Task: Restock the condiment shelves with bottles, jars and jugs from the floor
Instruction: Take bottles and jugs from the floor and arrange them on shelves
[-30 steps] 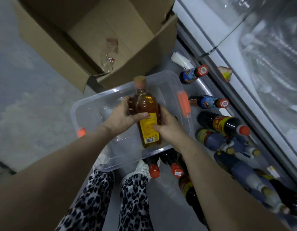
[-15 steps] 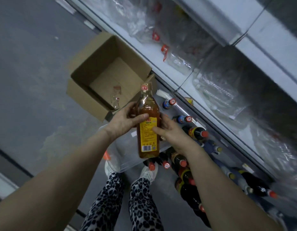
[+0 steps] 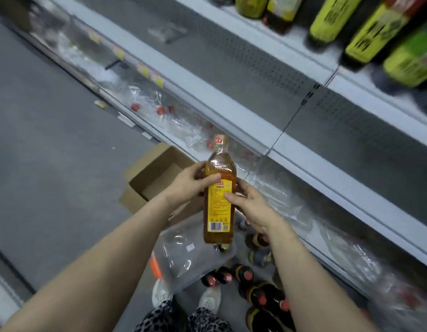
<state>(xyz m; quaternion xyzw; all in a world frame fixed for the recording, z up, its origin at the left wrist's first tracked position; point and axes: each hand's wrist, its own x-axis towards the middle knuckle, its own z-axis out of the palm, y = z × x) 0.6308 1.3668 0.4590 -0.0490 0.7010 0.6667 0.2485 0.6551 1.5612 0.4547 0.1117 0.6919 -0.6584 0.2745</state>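
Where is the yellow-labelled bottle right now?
The bottle is mid-frame in the head view, held upright between the left hand and right hand, above the clear bin, with the cardboard box to its left.

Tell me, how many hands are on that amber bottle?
2: the left hand grips the amber bottle at its shoulder, and the right hand holds it slightly lower, from the opposite side. No other hand is in view.
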